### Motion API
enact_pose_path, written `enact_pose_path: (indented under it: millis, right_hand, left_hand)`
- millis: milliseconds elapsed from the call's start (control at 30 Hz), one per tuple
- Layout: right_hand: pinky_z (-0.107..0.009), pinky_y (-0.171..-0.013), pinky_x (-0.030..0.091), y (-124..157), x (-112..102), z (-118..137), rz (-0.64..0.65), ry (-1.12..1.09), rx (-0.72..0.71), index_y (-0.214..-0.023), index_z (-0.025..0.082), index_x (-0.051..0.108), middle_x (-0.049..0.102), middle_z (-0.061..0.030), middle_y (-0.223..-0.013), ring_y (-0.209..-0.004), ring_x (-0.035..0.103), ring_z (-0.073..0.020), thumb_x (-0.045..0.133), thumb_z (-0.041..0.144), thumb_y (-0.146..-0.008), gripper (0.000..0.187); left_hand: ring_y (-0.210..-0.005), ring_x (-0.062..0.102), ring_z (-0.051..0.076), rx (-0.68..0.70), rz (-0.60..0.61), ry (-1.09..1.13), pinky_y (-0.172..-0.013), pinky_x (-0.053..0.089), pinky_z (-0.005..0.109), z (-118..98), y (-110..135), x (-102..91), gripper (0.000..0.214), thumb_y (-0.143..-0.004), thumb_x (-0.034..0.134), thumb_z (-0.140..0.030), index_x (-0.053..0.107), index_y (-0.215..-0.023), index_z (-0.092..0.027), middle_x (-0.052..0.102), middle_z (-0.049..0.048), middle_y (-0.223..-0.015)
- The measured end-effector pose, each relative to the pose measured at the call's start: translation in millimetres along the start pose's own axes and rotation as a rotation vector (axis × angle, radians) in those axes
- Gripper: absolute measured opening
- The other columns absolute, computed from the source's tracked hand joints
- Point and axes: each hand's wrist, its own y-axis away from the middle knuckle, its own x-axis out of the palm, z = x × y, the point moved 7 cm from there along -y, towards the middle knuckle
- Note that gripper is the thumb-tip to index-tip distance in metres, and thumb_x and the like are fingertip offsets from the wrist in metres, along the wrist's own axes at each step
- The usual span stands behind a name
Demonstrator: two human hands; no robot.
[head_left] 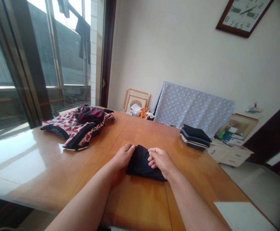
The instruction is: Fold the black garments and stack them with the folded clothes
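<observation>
Centrally, black folded garment (141,163) lies flat on near part of wooden table (140,205), between both hands. Left hand (123,156) touches its left edge; right hand (161,161) lies over its right side, fingers curled; firmness of either grip cannot be told. Stack of folded dark clothes (195,138) sits far right; red-and-white patterned clothes (74,131) heaped far left.

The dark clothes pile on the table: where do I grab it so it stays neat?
Slide flat hands under the striped lower layer from the near side. The folded stack is low with loose, flat layers, so pinching the top might slide them.
</observation>
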Motion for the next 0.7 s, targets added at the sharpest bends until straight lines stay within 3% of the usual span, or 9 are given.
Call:
enact_pose_path:
  millis: [133, 233, 333, 467, 600, 700]
  right_hand:
    - [-0.017, -0.04, 0.038, 1, -20, -8, -0.106, 0.057, -0.053, -0.1, 0.019, 0.068, 0.064, 0.0004, -0.067, -0.047, 0.057, -0.009, 0.064, 0.024, -0.08, 0.021]
    - [-0.021, -0.052, 0.049, 6, -12, -14, 0.014, 0.062, -0.058, -0.111, 0.018, 0.068, 0.07, -0.0031, -0.079, -0.061, 0.066, -0.0127, 0.06, 0.022, -0.081, 0.031]
    - [-0.025, -0.064, 0.055, 10, -6, -13, 0.107, -0.024, -0.093, -0.118, 0.018, 0.066, 0.073, -0.0065, -0.09, -0.075, 0.07, -0.0163, 0.059, 0.026, -0.084, 0.036]
    - [-0.028, -0.068, 0.055, 4, -26, -13, -0.057, -0.06, -0.186, -0.115, 0.016, 0.066, 0.072, -0.0072, -0.088, -0.075, 0.069, -0.0171, 0.057, 0.039, -0.087, 0.037]
    - [-0.035, -0.085, 0.054, 0, -48, -11, -0.237, 0.147, -0.366, -0.11, 0.019, 0.07, 0.074, -0.0078, -0.099, -0.092, 0.069, -0.0214, 0.052, 0.047, -0.091, 0.038]
    - [-0.04, -0.104, 0.045, 5, -41, -8, -0.183, 0.422, -0.516, -0.113, 0.025, 0.073, 0.072, -0.0067, -0.117, -0.116, 0.063, -0.0239, 0.05, 0.045, -0.094, 0.037]
  left_hand:
    - [-0.09, 0.064, 0.021, 0.029, -0.012, -0.025, -0.077, 0.049, 0.029, 2, -3, 2.0, 0.049, -0.091, 0.043, -0.061, 0.065, -0.102, -0.018, 0.07, 0.0063, -0.096]
    - [-0.091, 0.064, 0.022, 0.055, -0.019, -0.059, -0.076, 0.048, 0.029, 4, -2, 5.3, 0.054, -0.089, 0.048, -0.063, 0.063, -0.114, -0.018, 0.07, 0.0065, -0.096]
    - [-0.082, 0.063, 0.02, 0.116, 0.005, -0.113, -0.071, 0.047, 0.028, 6, 0, 13.0, 0.06, -0.081, 0.064, -0.055, 0.055, -0.129, -0.02, 0.068, 0.0032, -0.092]
    - [-0.071, 0.059, 0.015, 0.194, 0.017, -0.108, -0.066, 0.045, 0.026, 8, -2, 20.7, 0.052, -0.08, 0.065, -0.035, 0.051, -0.129, -0.023, 0.062, -0.0019, -0.083]
    - [-0.066, 0.059, 0.014, 0.153, -0.036, 0.006, -0.062, 0.043, 0.025, 11, -8, 16.4, 0.037, -0.086, 0.058, -0.035, 0.054, -0.12, -0.021, 0.061, -0.0035, -0.075]
    - [-0.063, 0.059, 0.014, 0.103, -0.085, -0.092, -0.059, 0.041, 0.024, 14, -10, 11.1, 0.029, -0.087, 0.056, -0.033, 0.058, -0.113, -0.021, 0.063, -0.0032, -0.072]
